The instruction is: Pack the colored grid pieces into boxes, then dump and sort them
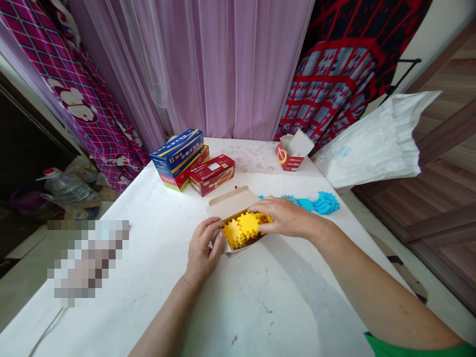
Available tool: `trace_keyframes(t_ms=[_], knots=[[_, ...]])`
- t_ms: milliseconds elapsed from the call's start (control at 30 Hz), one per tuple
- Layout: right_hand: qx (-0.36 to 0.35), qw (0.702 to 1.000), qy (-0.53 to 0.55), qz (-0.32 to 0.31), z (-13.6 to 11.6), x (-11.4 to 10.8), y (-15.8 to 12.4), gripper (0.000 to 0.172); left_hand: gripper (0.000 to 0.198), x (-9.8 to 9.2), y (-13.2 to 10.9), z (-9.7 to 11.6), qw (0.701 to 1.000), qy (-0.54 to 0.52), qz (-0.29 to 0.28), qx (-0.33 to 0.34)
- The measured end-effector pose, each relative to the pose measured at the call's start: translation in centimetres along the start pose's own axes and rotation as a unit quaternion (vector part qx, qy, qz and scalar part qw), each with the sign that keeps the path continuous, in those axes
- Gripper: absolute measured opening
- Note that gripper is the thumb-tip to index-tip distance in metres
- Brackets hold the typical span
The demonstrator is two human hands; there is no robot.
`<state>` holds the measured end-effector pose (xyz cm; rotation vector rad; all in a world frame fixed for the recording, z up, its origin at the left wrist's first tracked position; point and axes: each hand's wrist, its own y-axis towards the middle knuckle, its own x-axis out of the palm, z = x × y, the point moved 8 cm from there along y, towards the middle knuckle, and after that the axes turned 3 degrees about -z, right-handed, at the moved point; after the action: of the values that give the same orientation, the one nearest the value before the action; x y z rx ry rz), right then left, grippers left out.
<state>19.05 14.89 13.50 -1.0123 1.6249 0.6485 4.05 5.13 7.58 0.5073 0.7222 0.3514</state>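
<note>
In front of me lies an open cardboard box [233, 200], its plain lid flap folded back. Rows of yellow interlocking plastic tiles [240, 229] with notched edges fill it. My left hand [204, 248] grips the box's left end, thumb on the near side. Over the right end is my right hand [284, 216], thumb and fingers closed around the yellow tiles there; its palm hides part of them. Just beyond that hand, blue interlocking tiles [326, 203] of the same notched sort lie on the table, some of them stacked.
Blue [178, 151] and red [212, 174] printed boxes sit at the table's back left. An opened red box [292, 153] stands at the back right, beside a large white bag [375, 144]. A pixelated object [87, 263] with a cord rests at the left edge of the white table [156, 253].
</note>
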Motion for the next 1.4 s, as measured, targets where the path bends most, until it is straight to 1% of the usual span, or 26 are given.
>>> trace_keyframes(t_ms=[100,167,267,333,400,500,600,867,967,1100,1200,1300,1400], knots=[[-0.004,1.0,0.007,-0.013,0.8,0.2,-0.6,0.036,0.022,0.0,0.0,-0.1,1.0,-0.003,0.001,-0.006],[-0.012,1.0,0.005,-0.002,1.1,0.3,-0.8,0.034,0.022,0.0,0.0,-0.2,1.0,-0.003,0.0,-0.007],[-0.002,0.999,-0.025,0.029,1.2,0.1,-0.9,0.035,0.022,0.1,0.0,-0.1,1.0,0.0,-0.005,-0.003],[-0.008,0.998,-0.051,0.04,0.4,0.0,-0.7,0.033,0.022,0.1,0.0,-0.1,1.0,0.001,-0.007,-0.001],[-0.028,0.996,-0.074,0.036,-1.1,0.1,-0.3,0.025,0.022,0.1,0.0,-0.1,1.0,0.0,-0.007,0.0],[-0.066,0.992,-0.102,0.02,-3.4,0.8,0.6,0.015,0.023,0.1,0.0,-0.1,1.0,-0.001,-0.009,0.002],[-0.095,0.988,-0.125,0.004,-4.5,1.9,1.4,0.012,0.022,0.2,0.0,-0.2,1.0,0.0,-0.008,0.003],[-0.126,0.985,-0.113,0.011,-4.1,3.0,1.6,0.015,0.022,0.1,-0.1,-0.1,1.0,-0.004,-0.005,0.002],[-0.121,0.987,-0.102,0.017,-3.8,3.2,1.5,0.013,0.022,0.2,-0.1,0.0,1.0,-0.003,-0.009,0.004],[-0.108,0.989,-0.098,0.008,-3.5,3.2,1.6,0.013,0.022,0.2,-0.1,0.0,1.0,-0.006,-0.009,0.006],[-0.109,0.988,-0.106,-0.013,-3.6,3.0,1.6,0.008,0.022,0.2,-0.1,0.0,1.0,-0.005,-0.01,0.008],[-0.115,0.986,-0.116,-0.02,-3.7,2.8,1.7,0.004,0.022,0.2,-0.1,0.1,1.0,-0.003,-0.009,0.012],[-0.124,0.984,-0.123,-0.019,-3.8,2.7,1.9,0.005,0.022,0.2,0.0,0.1,1.0,0.001,-0.009,0.012]])
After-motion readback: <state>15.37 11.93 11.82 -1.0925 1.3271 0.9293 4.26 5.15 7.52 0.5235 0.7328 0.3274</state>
